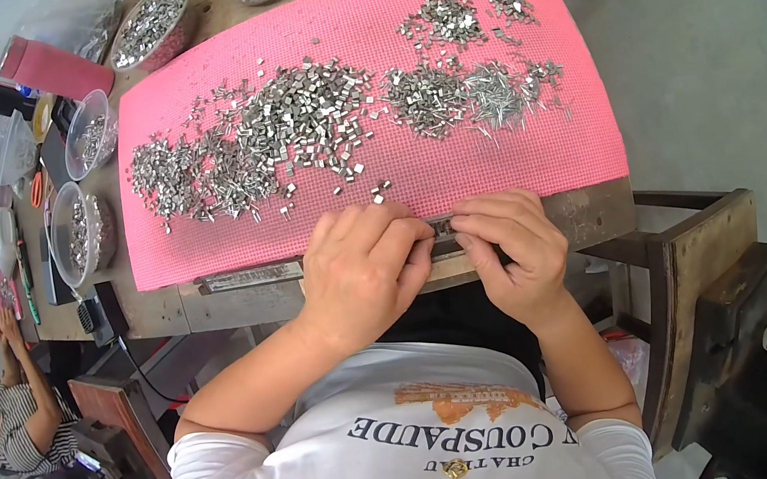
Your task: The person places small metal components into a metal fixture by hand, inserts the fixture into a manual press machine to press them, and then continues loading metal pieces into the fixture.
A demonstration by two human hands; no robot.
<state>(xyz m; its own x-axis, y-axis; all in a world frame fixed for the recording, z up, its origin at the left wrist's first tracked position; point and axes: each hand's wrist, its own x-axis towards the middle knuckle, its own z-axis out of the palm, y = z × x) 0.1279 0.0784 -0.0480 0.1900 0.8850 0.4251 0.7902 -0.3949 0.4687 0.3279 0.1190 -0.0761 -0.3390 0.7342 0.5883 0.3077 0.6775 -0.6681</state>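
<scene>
My left hand [362,261] rests at the table's front edge, fingers curled and thumb against the index finger. Close to its right, my right hand [520,252] has its thumb and fingertips drawn together in a pinch. Between the fingertips lies a narrow metal bar [253,277] running along the edge of the pink mesh mat [535,172]. Whatever sits in the fingers is too small and covered to make out. On the mat just beyond are a few loose metal blocks [379,193] and a large heap of small silvery metal pieces [307,115].
Thin metal pins [494,97] and smaller piles [448,20] lie on the mat's right half. Clear plastic tubs [82,232] of metal parts line the table's left and far sides. A pink cylinder [55,66] stands far left. Another person [24,426] sits at the left.
</scene>
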